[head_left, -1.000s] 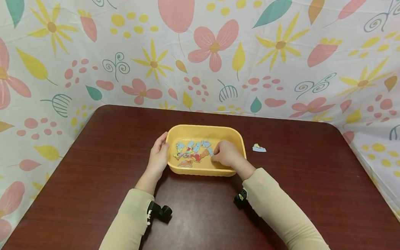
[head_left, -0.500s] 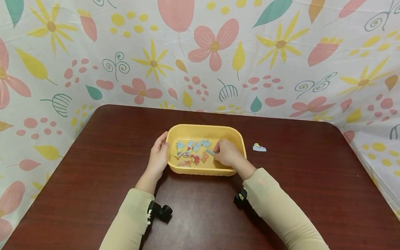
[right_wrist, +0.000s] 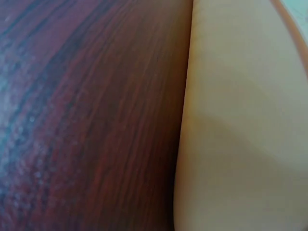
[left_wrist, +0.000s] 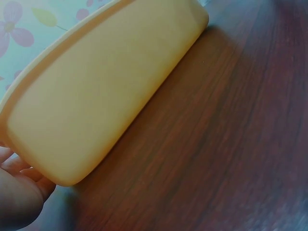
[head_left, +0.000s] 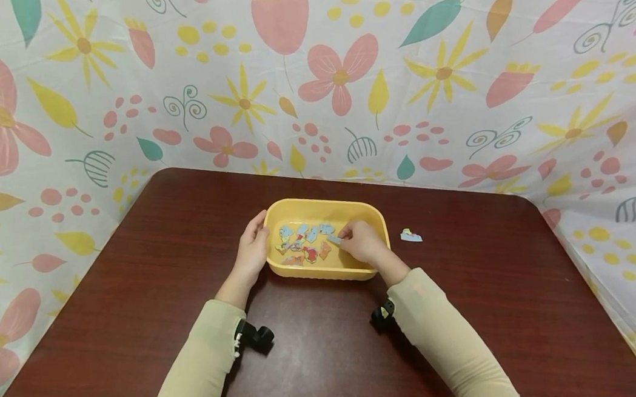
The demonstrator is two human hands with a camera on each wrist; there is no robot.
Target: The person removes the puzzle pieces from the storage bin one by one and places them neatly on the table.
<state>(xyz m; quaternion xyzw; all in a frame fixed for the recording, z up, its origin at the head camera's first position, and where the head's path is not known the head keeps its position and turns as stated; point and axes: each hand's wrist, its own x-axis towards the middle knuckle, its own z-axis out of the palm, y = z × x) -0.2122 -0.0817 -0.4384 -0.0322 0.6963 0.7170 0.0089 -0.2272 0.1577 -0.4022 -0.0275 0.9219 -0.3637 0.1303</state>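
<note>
A yellow plastic tub sits on the dark table, with several small flat puzzle pieces printed in blue, red and orange scattered over its left half. At its left end, my left hand holds the wall from outside; in the left wrist view its fingers reach behind the tub's corner. My right hand is inside the right half, pinching a light-blue puzzle piece between thumb and fingertips. The right wrist view shows only the tub's outer wall and tabletop; the hand is out of it.
One loose puzzle piece, blue with yellow and red, lies on the table right of the tub. A floral cloth hangs behind and beside the table. Black cameras are strapped at both wrists.
Within the tub, my right hand has lifted the light-blue piece slightly and turned it, away from the orange piece beside it. My left hand stays put at the tub's end.
</note>
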